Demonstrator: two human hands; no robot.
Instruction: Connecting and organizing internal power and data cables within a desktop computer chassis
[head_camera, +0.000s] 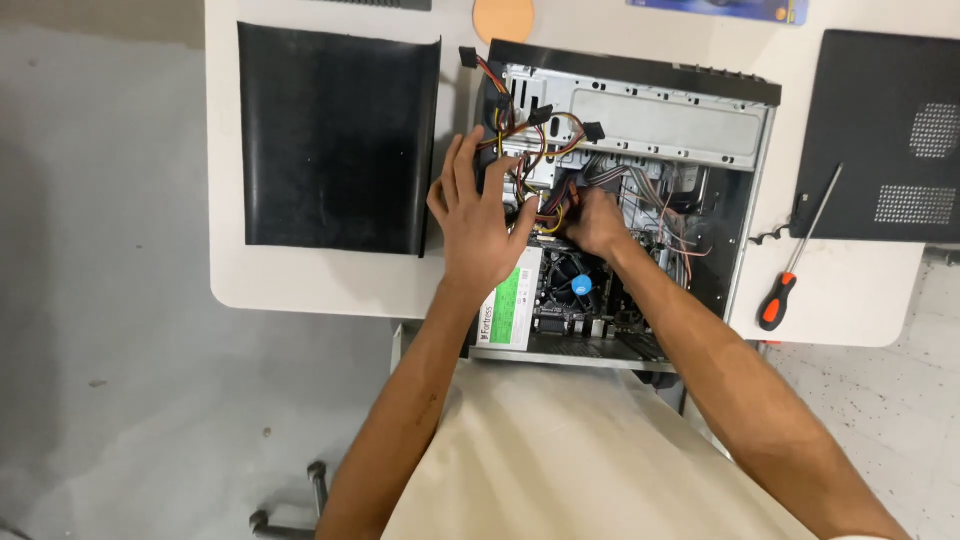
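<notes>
The open PC case (640, 90) is lying on its side on the white table (330, 285), w/ both hands working inside. Left hand (478, 222), fingers spread, is resting over the power supply (513, 305) beside the coloured wire bundle (530, 150). Right hand (598, 222) is curling into the wires near the fan; grip can't be told.

White table (300, 285) under open computer case (640, 110), black panels (335, 140) (two), screwdriver (795, 265).
</notes>
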